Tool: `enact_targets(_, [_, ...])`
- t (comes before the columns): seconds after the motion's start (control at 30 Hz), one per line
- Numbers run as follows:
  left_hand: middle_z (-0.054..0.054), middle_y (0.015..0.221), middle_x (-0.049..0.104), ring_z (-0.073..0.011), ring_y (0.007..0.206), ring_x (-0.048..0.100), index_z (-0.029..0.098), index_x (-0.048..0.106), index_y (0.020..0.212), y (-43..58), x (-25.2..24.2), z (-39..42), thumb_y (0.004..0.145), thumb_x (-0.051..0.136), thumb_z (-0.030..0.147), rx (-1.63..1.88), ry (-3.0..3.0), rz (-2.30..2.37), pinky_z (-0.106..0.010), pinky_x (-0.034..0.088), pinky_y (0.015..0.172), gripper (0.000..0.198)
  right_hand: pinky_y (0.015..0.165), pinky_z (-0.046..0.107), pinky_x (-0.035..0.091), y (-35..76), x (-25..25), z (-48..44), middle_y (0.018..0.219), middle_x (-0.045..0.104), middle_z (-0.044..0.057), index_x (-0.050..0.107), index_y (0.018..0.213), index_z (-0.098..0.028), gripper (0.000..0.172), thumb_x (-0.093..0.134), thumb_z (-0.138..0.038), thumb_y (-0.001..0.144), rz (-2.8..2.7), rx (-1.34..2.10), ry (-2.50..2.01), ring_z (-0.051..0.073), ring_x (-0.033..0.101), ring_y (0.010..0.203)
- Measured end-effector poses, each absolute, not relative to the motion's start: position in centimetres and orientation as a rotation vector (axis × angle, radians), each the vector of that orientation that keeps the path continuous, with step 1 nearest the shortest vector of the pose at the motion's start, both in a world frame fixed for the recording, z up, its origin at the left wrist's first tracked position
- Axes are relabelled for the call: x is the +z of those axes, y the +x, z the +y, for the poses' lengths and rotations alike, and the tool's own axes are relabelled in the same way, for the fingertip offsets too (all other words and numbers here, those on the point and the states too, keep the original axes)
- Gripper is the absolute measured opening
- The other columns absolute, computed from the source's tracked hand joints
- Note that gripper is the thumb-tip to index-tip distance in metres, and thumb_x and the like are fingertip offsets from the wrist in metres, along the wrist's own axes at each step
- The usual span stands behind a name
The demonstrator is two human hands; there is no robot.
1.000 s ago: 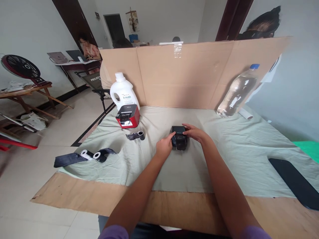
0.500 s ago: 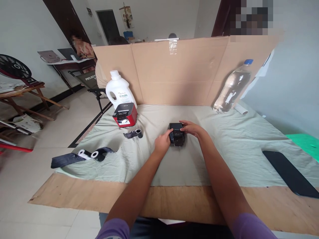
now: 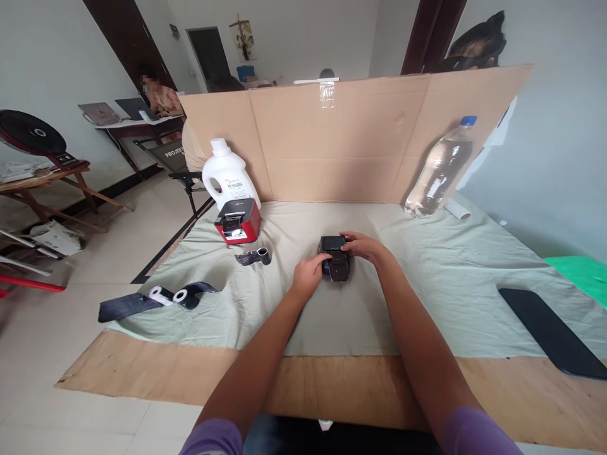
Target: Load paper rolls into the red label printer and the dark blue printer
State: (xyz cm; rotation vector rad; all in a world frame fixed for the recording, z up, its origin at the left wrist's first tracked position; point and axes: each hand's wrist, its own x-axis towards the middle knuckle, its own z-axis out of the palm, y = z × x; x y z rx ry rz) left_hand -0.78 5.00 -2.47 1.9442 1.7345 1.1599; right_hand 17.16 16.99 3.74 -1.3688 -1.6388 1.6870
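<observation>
A small black printer sits on the cloth in front of me, with a dark screen-like panel at its far end and a dark flap or strip at its near end. My left hand grips the left side, its thumb lying across the middle. On the far right corner, my right hand holds the body between thumb and fingers. The fingertips of both hands are partly hidden. To the left stand a red and black printer and a short black roll.
Two more black rolls with white cores lie at the left. A white jug and a clear bottle with a blue cap lean near the cardboard screen. A black phone-like slab lies right, near a green sheet.
My left thumb has slid from the printer's upper left edge down to its middle. The dark flap at the near end now shows more plainly. My right hand stays at the far right corner.
</observation>
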Motion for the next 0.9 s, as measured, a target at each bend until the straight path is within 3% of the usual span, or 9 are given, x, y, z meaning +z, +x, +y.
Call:
enact_targets(0.3, [0.001, 0.108, 0.078, -0.0167, 0.093, 0.071, 0.028, 0.076, 0.113, -0.8, -2.2, 4.8, 0.092, 0.041, 0.008, 1.143, 1.919, 1.763, -0.027, 0.054, 0.086, 0.045, 0.086, 0.032, 0.052, 16.5, 3.3, 17.3, 0.145, 0.054, 0.016, 0.049, 0.147, -0.015, 0.079, 0.061, -0.012, 0.069, -1.73, 1.586, -1.445, 0.027, 0.056, 0.121])
enact_targets(0.53, [0.001, 0.107, 0.078, -0.0162, 0.092, 0.071, 0.028, 0.076, 0.113, -0.8, -2.1, 4.8, 0.093, 0.042, 0.009, 1.147, 1.91, 1.752, -0.027, 0.054, 0.086, 0.045, 0.088, 0.032, 0.052, 16.3, 3.6, 16.9, 0.145, 0.054, 0.017, 0.048, 0.148, -0.014, 0.078, 0.066, -0.017, 0.072, -1.776, 1.541, -1.469, 0.028, 0.057, 0.121])
enact_targets(0.77, [0.002, 0.108, 0.078, -0.0163, 0.094, 0.072, 0.029, 0.076, 0.113, -0.8, -2.2, 4.8, 0.092, 0.043, 0.009, 1.147, 1.914, 1.745, -0.028, 0.055, 0.089, 0.044, 0.104, 0.036, 0.046, 14.8, 2.8, 16.3, 0.148, 0.052, 0.017, 0.047, 0.147, -0.015, 0.085, 0.078, -0.032, 0.07, -1.824, 1.362, -1.508, 0.029, 0.055, 0.126])
enact_targets(0.9, [0.002, 0.108, 0.078, -0.0164, 0.094, 0.072, 0.029, 0.076, 0.113, -0.8, -2.2, 4.8, 0.091, 0.042, 0.008, 1.163, 1.915, 1.725, -0.028, 0.055, 0.088, 0.045, 0.105, 0.037, 0.046, 13.9, 2.1, 16.2, 0.148, 0.052, 0.016, 0.045, 0.148, -0.017, 0.091, 0.081, -0.039, 0.067, -1.825, 1.277, -1.55, 0.03, 0.055, 0.128])
